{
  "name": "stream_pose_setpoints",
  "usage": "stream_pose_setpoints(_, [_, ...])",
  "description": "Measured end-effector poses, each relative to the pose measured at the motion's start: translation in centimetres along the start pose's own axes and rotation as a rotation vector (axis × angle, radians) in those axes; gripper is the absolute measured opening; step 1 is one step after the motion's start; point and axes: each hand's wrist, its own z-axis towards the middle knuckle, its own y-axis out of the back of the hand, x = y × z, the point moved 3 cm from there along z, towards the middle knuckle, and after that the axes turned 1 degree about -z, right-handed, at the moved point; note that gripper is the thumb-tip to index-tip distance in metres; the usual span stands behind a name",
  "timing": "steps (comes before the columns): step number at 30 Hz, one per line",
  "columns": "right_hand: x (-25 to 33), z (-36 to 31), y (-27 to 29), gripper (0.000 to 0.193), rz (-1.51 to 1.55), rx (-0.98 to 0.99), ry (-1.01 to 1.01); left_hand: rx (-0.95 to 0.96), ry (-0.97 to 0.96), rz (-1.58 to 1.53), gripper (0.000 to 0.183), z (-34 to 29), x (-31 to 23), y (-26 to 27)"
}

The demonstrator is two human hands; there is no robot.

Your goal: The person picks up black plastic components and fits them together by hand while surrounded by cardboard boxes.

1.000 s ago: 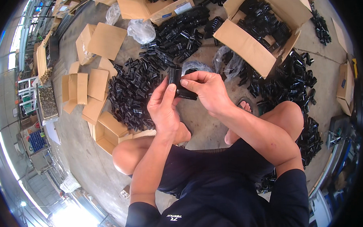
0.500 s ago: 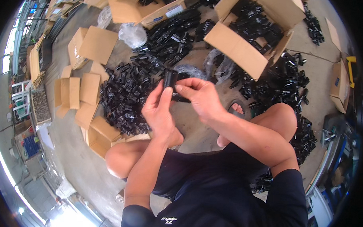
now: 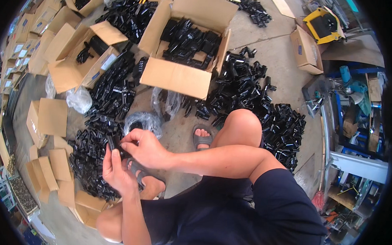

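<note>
My left hand (image 3: 120,170) grips a short black plastic part (image 3: 113,142) from below, its thumb laid along the near side. The fingers of my right hand (image 3: 147,151) are pinched together against the right side of the same part; their tips partly cover it, and any smaller piece between them is hidden. Both hands are over a heap of similar black parts (image 3: 87,163), which makes the held part's outline hard to make out.
An open cardboard box (image 3: 175,78) full of black parts stands ahead. Another open box (image 3: 67,75) is at the far left. More black parts (image 3: 280,132) lie heaped to the right. Clear plastic bags (image 3: 144,122) lie between the heaps. A metal shelf (image 3: 359,162) borders the right side.
The head view has swung to the right, so the hands and heaps appear farther left. Both hands stay together at the black part. The right-hand shelf shows more fully.
</note>
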Motion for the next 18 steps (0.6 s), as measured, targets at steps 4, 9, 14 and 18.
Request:
stream_pose_setpoints(4, [0.7, 0.2, -0.2, 0.015, -0.199, 0.087, 0.035, 0.056, 0.003, -0.033, 0.033, 0.2, -0.1, 1.3])
stream_pose_setpoints(9, [1.9, -0.1, -0.1, 0.016, -0.101, 0.135, -0.008, 0.047, -0.040, -0.016, 0.034, 0.1, -0.5, 1.8])
stream_pose_setpoints(14, [2.3, -1.0, 0.1, 0.018, 0.006, 0.193, -0.142, 0.008, -0.049, -0.016, 0.030, -0.8, -1.2, 1.0])
stream_pose_setpoints(18, [2.2, -0.7, 0.6, 0.017, -0.018, 0.135, -0.059, 0.020, -0.103, -0.001, 0.027, -1.1, -1.3, -0.3])
